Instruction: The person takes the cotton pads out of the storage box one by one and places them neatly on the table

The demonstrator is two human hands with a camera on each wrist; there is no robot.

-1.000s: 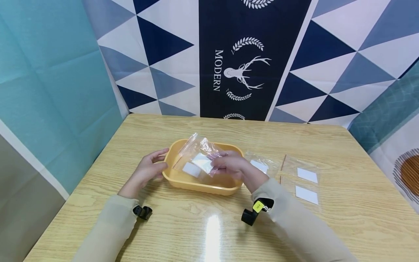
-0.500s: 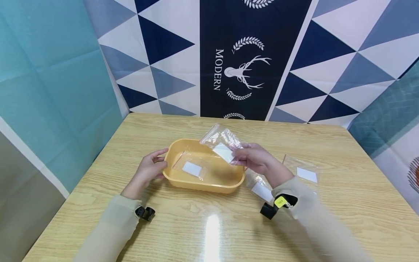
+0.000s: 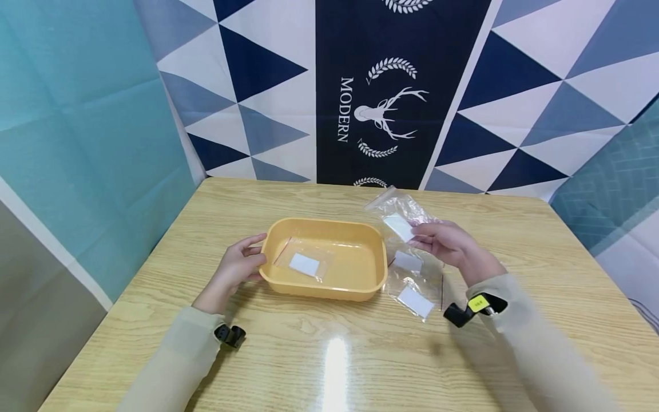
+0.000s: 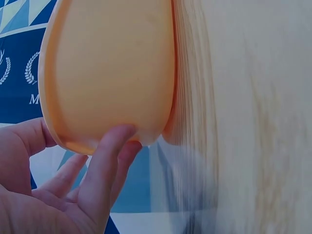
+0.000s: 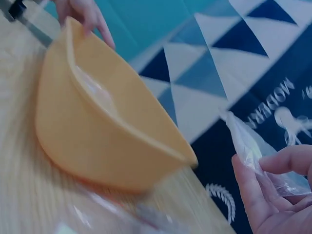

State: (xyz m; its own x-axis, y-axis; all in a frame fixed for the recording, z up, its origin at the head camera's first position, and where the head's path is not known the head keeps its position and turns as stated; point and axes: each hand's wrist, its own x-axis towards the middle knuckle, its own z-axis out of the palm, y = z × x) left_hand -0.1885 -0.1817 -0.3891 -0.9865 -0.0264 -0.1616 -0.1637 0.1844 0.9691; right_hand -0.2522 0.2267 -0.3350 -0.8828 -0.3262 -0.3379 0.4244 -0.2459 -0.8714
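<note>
My left hand [image 3: 234, 268] holds the left end of a yellow plastic basin [image 3: 329, 290], its fingers at the rim and outer wall. Close up in the left wrist view, the fingers [image 4: 100, 168] overlap the basin's end wall [image 4: 112, 73]. Inside the basin lies one clear zip bag with a white rectangle [image 3: 304, 264]. My right hand [image 3: 448, 243] pinches another clear zip bag [image 3: 399, 223] with a white rectangle, raised beyond the basin's right end. In the right wrist view, thumb and fingers squeeze this bag [image 5: 248, 141].
Clear bags with white rectangles [image 3: 416, 301] lie on the wooden table [image 3: 278, 355] right of the basin, partly overlapping. My right forearm covers the table area farther right. A patterned cloth [image 3: 268, 86] hangs behind the table's far edge.
My right hand has carried its bag from over the basin rightward past the basin's right end. Bags beside the basin have come into view. My left hand stays at the basin.
</note>
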